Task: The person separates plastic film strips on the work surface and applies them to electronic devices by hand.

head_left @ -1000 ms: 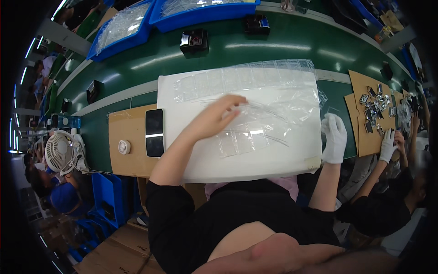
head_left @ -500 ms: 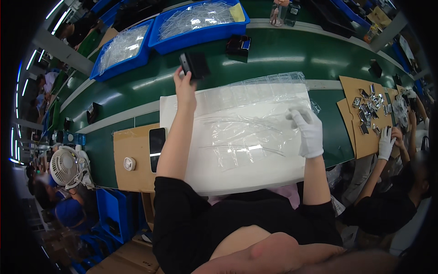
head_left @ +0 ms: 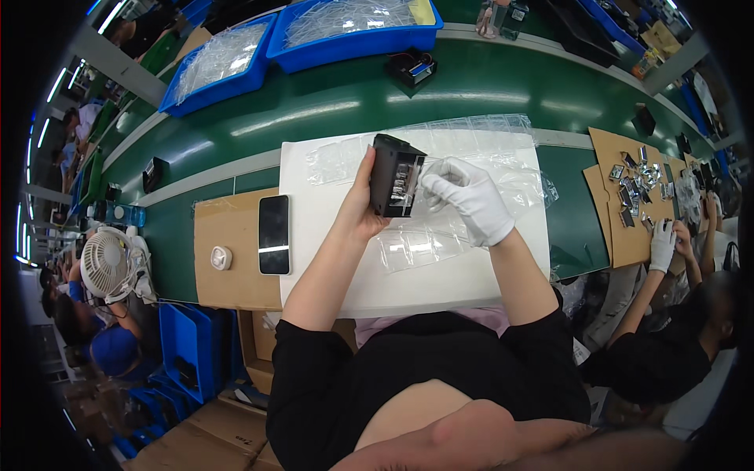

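My bare left hand grips a black box-shaped device from its left side and holds it above the white work surface. Shiny metallic parts show in the device's right-facing side. Close by on the right is my white-gloved right hand, its thumb and fingers pinched together at the device's edge. Whatever sits between those fingertips is too small or too clear to name. Beneath both hands lie clear plastic film sheets.
Blue bins of clear plastic pieces stand at the back. A black phone and a white roll lie on cardboard at left, beside a white fan. Metal parts cover cardboard at right, near a co-worker's gloved hand.
My left hand has brought the black device from over the green belt back to above the white surface. My right hand has moved left and up to the device, its fingers now pinched.
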`<action>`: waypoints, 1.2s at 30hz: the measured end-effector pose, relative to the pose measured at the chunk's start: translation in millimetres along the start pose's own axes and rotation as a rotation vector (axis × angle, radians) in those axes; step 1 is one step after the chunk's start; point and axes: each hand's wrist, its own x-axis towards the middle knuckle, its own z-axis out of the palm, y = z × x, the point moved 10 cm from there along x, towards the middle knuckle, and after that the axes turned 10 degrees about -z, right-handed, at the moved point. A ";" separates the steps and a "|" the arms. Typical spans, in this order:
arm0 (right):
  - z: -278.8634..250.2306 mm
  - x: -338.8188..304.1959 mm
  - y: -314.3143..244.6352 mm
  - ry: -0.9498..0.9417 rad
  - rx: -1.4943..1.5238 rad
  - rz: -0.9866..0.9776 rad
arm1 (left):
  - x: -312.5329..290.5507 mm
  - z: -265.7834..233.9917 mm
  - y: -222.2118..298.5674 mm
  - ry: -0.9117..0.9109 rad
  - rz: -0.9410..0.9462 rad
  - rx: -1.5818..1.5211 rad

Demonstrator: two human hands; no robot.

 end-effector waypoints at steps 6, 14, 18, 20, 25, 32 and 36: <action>-0.3 -9.6 7.5 0.030 -0.177 0.111 | 14.8 -8.2 14.5 0.147 0.220 0.195; -11.1 -28.7 8.0 -0.067 -1.130 -0.023 | -27.6 40.3 148.5 0.913 1.509 1.565; -24.7 -53.0 27.4 -0.105 -1.236 0.072 | -10.0 49.4 109.6 0.463 1.299 1.538; -18.7 -59.4 33.3 -0.126 -1.408 0.091 | 5.0 55.3 40.3 0.084 0.926 1.613; -0.7 -56.5 59.5 -0.175 -1.670 0.071 | 7.6 26.9 -25.4 0.126 0.821 2.027; -31.6 -60.0 55.6 -0.110 -1.592 -0.108 | 1.7 37.3 -30.4 0.119 1.006 2.092; -98.9 -71.2 35.5 0.258 -0.651 0.235 | 1.1 34.5 -29.1 0.111 0.963 2.094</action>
